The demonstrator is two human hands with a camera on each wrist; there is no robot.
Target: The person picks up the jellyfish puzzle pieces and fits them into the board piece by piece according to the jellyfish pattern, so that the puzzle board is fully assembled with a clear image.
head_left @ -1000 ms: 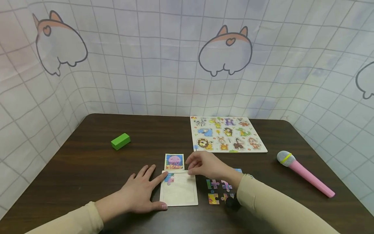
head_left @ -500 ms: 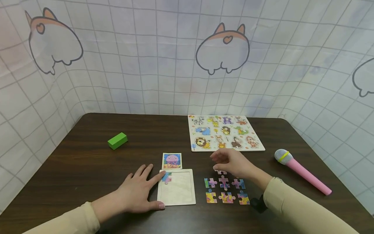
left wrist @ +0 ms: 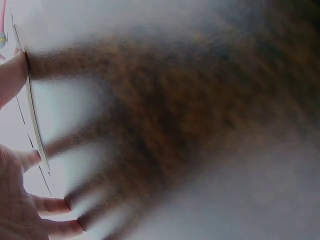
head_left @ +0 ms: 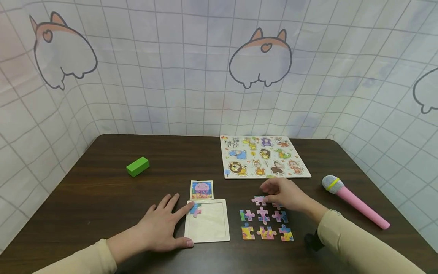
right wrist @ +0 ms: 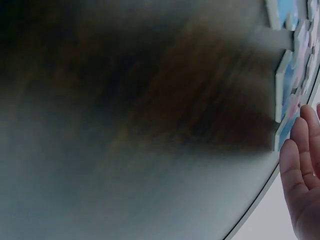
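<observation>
My left hand (head_left: 160, 226) lies spread at the left side of the white square tray (head_left: 208, 228), index fingertip at its upper left corner and thumb at the lower left. A blue and pink jigsaw piece (head_left: 195, 209) sits in the tray's upper left corner. Over the top row of loose pieces is my right hand (head_left: 285, 193), thumb beside a pink piece (head_left: 259, 200) and partly covering another; whether it touches them is unclear. In the right wrist view, the fingers of my right hand (right wrist: 302, 170) are loosely extended beside the pieces (right wrist: 283, 90).
A jellyfish picture card (head_left: 202, 190) lies behind the tray. Farther back are a green block (head_left: 138, 166) on the left and an animal puzzle board (head_left: 265, 156). A pink toy microphone (head_left: 359, 203) lies on the right. Several pieces (head_left: 266, 232) form rows nearer the front.
My right hand has moved right, from over the tray to the top row of loose pieces, uncovering the rows in front. My left hand stays by the tray.
</observation>
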